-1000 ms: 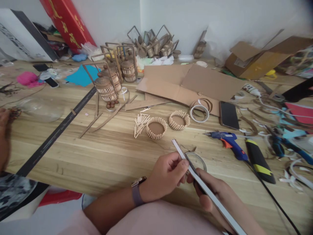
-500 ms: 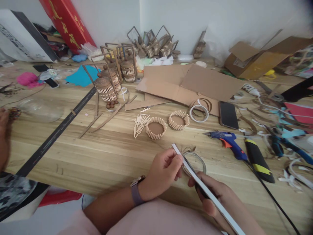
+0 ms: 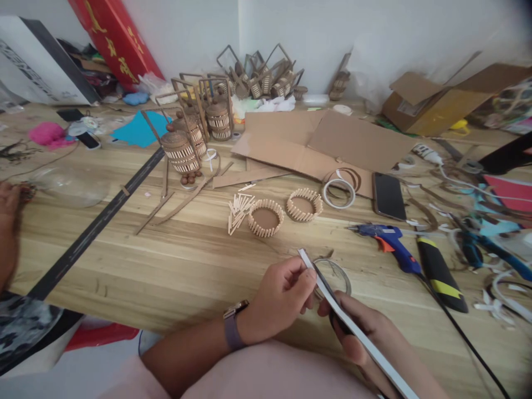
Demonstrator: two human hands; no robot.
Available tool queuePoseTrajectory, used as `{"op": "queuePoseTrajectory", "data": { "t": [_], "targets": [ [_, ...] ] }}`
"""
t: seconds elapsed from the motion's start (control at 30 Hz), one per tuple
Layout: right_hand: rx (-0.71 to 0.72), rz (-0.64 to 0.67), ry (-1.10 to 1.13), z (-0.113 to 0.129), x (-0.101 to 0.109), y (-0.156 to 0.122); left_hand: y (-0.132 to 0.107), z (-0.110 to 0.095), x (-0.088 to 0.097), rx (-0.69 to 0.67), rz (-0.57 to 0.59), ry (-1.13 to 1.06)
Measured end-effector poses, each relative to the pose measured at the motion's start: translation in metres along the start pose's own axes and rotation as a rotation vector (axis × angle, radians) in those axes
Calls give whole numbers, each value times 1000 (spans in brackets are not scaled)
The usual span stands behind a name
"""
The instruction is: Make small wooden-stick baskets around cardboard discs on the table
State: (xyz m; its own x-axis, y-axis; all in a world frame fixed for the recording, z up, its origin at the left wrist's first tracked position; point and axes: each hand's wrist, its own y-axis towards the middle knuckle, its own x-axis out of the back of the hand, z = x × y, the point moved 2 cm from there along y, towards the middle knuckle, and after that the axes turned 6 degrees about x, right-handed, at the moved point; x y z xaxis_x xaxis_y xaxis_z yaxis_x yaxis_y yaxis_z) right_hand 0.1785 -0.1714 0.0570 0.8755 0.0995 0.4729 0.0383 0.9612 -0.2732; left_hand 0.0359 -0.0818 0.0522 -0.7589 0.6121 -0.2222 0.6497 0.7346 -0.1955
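My left hand (image 3: 286, 296), with a watch on its wrist, pinches a long white strip (image 3: 353, 327) close to its upper end. The strip slants down to the right, across my right hand (image 3: 366, 327). My right hand is closed round what look like black-handled scissors (image 3: 338, 321), whose dark blade lies along the strip; most of them is hidden by the fingers and the strip. Behind the hands a ring of tape (image 3: 347, 277) lies on the table. Just beyond stand two round cardboard pieces edged with small sticks, a left ring (image 3: 266, 218) and a right ring (image 3: 305, 205).
Loose sticks (image 3: 239, 210) lie beside the left ring. A blue glue gun (image 3: 386, 238), a black-and-yellow cutter (image 3: 441, 274) and a phone (image 3: 388, 195) are at right. Small lidded baskets (image 3: 180, 151) and cardboard sheets (image 3: 286, 138) stand behind. Another person's hand (image 3: 8, 205) is at far left.
My left hand and the strip's upper end have shifted slightly right and down. My right hand keeps nearly the same place and grip.
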Motion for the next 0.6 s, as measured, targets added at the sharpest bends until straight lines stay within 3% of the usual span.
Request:
{"op": "queuePoseTrajectory", "data": {
  "t": [0.2, 0.4, 0.6],
  "targets": [
    [66, 23, 42, 8, 2, 3, -1, 0, -3, 17, 54, 2],
    [86, 18, -29, 0, 3, 3, -1, -1, -3, 24, 55, -6],
    [29, 25, -26, -5, 1, -2, 2, -2, 2, 39, -79, -49]
  ]
}}
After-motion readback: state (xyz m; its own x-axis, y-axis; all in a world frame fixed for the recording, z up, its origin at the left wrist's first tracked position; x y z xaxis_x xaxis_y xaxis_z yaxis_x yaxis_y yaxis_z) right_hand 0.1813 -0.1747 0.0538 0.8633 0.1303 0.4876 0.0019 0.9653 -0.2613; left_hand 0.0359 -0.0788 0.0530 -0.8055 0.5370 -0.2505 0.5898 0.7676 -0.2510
